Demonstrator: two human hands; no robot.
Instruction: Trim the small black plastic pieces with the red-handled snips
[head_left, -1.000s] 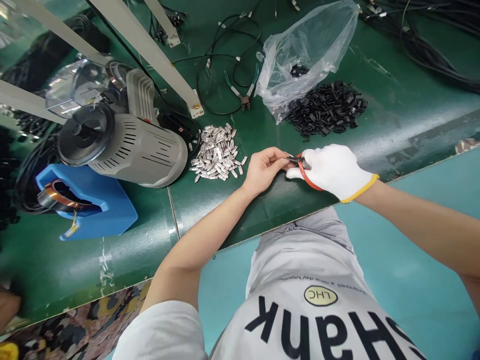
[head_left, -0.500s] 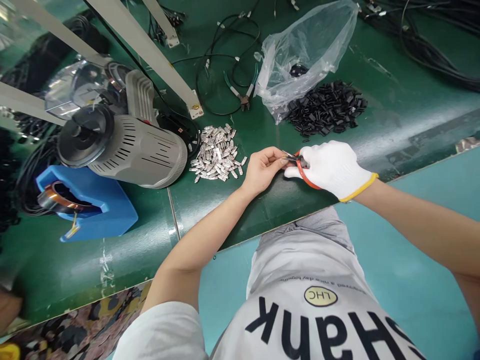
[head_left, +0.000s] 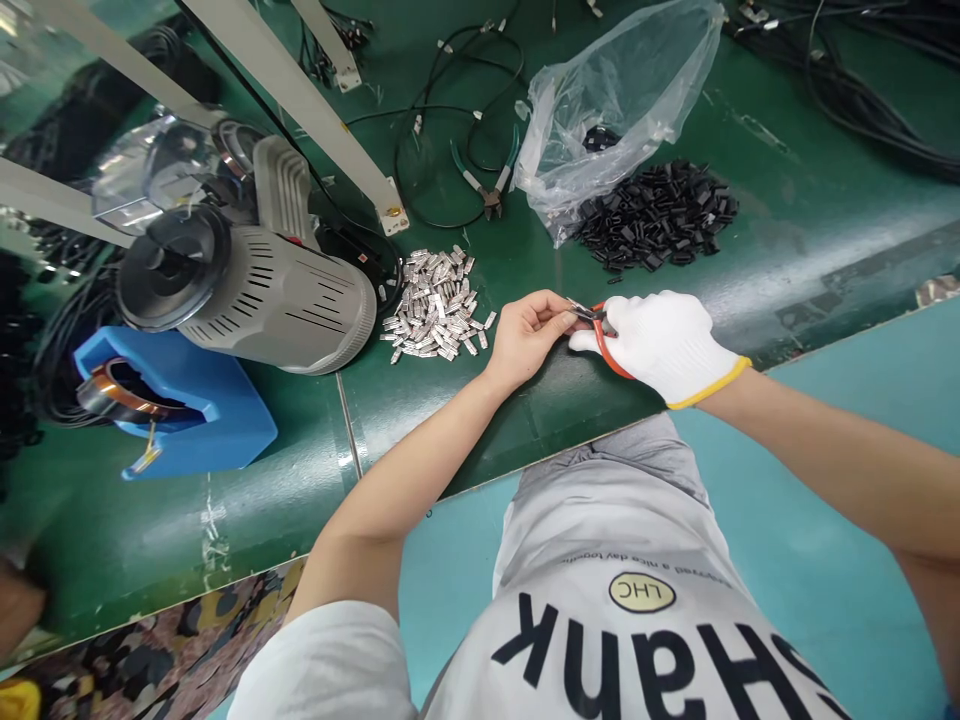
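My right hand (head_left: 656,335), in a white knit glove with a yellow cuff, is closed around red-handled pliers (head_left: 611,355). Their jaws point left toward my bare left hand (head_left: 531,335). The thumb and fingers of that hand are pinched together at the jaw tips, and whatever they hold there is too small to name. Left of it lies a pile of small silvery metal connector pieces (head_left: 435,305). Beyond my right hand, a heap of small black plastic pieces (head_left: 660,215) spills from the mouth of a clear plastic bag (head_left: 600,110).
Green-handled cutters (head_left: 491,205) and looped black cable (head_left: 397,150) lie at the back. To the left stand a grey machine (head_left: 277,295) and a blue tape dispenser (head_left: 232,420). Black cables (head_left: 870,100) fill the far right. The green table's (head_left: 555,420) front edge runs near my body.
My gloved right hand has turned slightly around the pliers, its wrist shifting a little left. The left hand keeps its pinch at the jaw tips. The whole view has moved very slightly.
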